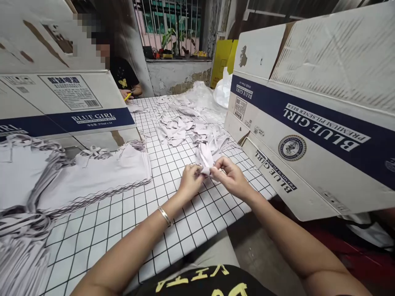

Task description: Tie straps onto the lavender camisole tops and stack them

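A strip of pale lilac fabric (206, 157) is pinched between my two hands above the checked tablecloth. My left hand (191, 179), with a silver bangle at the wrist, grips its near end between thumb and fingers. Close beside it, my right hand (230, 176) pinches the same fabric with thumb and forefinger. The strip's far end runs into a loose heap of similar fabric pieces (212, 137) just beyond my hands. Another crumpled pile (175, 130) lies a little to the left of that heap.
Stacked lilac garments (123, 164) cover the table's left side, before a white-and-blue carton (101, 92). A large carton (308, 111) stands tilted at the right edge. Clear plastic bags (200, 92) lie at the back. Across the table, a person's hand (126, 94) is beside something yellow.
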{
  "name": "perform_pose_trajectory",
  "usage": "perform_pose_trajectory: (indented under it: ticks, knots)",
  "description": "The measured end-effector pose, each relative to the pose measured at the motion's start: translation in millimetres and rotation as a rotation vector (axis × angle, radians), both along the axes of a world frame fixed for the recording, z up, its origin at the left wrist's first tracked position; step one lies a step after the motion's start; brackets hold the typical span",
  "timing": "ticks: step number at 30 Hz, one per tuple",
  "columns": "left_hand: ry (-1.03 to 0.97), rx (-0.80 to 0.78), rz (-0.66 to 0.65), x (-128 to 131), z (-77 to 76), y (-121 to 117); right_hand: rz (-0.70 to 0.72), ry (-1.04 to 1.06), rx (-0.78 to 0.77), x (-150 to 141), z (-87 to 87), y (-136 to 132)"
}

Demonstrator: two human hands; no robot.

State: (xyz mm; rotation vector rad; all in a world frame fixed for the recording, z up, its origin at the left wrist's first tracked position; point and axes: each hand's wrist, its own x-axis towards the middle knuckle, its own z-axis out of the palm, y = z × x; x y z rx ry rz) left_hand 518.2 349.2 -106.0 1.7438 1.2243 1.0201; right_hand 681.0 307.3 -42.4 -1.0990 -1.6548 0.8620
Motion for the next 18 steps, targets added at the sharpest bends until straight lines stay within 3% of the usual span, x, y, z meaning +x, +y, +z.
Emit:
perform_pose_trajectory:
  ticks: [2,7,11,14,16,18]
  knots:
    - [-0.105,-0.076,-0.021,-9.3,12.0,-0.5,0.037,0.154,-0.047,6.0,20.4,-5.6]
    - [-0.585,-0.59,-0.404,-55.5,68.6,-13.1,0.08,0.428,-0.175,22.1,58.4,-10.7]
    - [-0.725,-0.704,-0.571,-74.0,102.0,-28.9,0.144,0.48,-0.336,26.0,70.5,0.3]
    - [-0.613,-0.7,-0.574,-79.6,101.5,-25.9,0.153,0.269,-0.357,29.4,62.6,23.8]
    - [-0.443,-0.673,-0.479,-82.4,87.4,-15.9,-0.062,-0.007,-0.269,33.9,48.1,39.7]
    - [-0.198,-0.574,-0.28,-85.3,64.9,-6.0,-0.309,-0.289,-0.138,38.0,29.1,47.6]
